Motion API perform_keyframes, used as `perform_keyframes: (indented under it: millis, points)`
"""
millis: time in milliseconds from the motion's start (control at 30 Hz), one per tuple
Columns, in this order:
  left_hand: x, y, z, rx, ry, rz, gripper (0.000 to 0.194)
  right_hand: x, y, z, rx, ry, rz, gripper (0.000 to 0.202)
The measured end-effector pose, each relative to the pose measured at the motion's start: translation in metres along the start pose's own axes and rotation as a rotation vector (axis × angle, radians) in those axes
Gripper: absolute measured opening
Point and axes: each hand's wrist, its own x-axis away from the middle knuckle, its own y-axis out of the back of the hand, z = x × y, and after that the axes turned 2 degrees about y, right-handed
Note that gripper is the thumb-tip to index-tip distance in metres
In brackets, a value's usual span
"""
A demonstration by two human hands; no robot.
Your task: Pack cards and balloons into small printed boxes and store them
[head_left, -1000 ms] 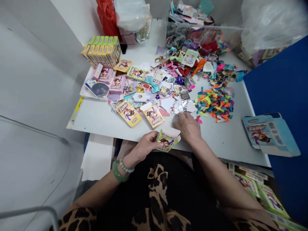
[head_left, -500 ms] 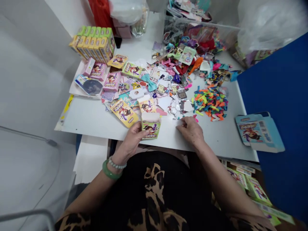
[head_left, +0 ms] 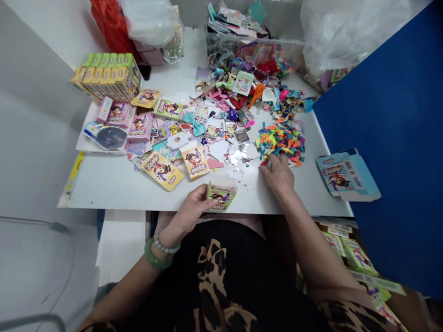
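My left hand (head_left: 194, 207) is closed around a small green cardboard box (head_left: 222, 197) whose top flap stands open, thumb on its printed front. My right hand (head_left: 278, 176) rests at the near left edge of a pile of small colourful balloons (head_left: 282, 140). Its fingers are drawn together and bent downward at the tabletop; a bit of pink shows beside the fingertips, but what they pinch is hidden. Between the hands lie tiny loose bits on the white table (head_left: 242, 200). A yellow box (head_left: 194, 160) and a yellow card (head_left: 162, 170) lie beyond my left hand.
Stickers, bows and trinkets (head_left: 221, 129) are heaped mid-table, before a clear bin (head_left: 287, 48). Stacked yellow and green boxes (head_left: 107, 76) stand back left, near a white tray (head_left: 83, 144) with pink boxes. A flattened blue box (head_left: 348, 177) overhangs the right edge beside a blue panel (head_left: 391, 115).
My right hand has moved right and away from me, to the balloon pile. The green box in my left hand is now tilted and apart from the yellow box. The whole view has shifted.
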Motion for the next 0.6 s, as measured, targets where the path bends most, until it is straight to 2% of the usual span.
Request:
perform_keyframes:
  millis: [133, 200, 267, 367, 467, 533, 600]
  points:
    - [-0.005, -0.012, 0.004, -0.027, 0.042, 0.051, 0.043, -0.015, 0.006, 0.004, -0.099, 0.031, 0.046, 0.021]
    - [-0.006, -0.016, 0.003, -0.043, 0.036, 0.031, 0.042, -0.013, 0.013, 0.007, -0.216, 0.056, 0.109, 0.011]
    - [-0.007, -0.019, 0.001, -0.081, 0.0, 0.009, 0.04, -0.002, 0.023, 0.013, -0.384, 0.151, 0.144, 0.007]
    - [-0.01, -0.024, -0.004, -0.187, -0.079, -0.005, 0.033, 0.024, 0.04, 0.034, -0.516, 0.501, 0.09, 0.012]
    - [-0.014, -0.029, -0.009, -0.265, -0.139, 0.0, 0.024, 0.048, 0.05, 0.061, -0.267, 0.896, 0.094, 0.023]
    - [-0.017, -0.03, -0.012, -0.278, -0.152, 0.026, 0.022, 0.054, 0.053, 0.075, -0.088, 1.032, 0.15, 0.03]
    - [-0.019, -0.029, -0.014, -0.308, -0.155, 0.021, 0.021, 0.052, 0.056, 0.083, -0.001, 1.089, 0.216, 0.032]
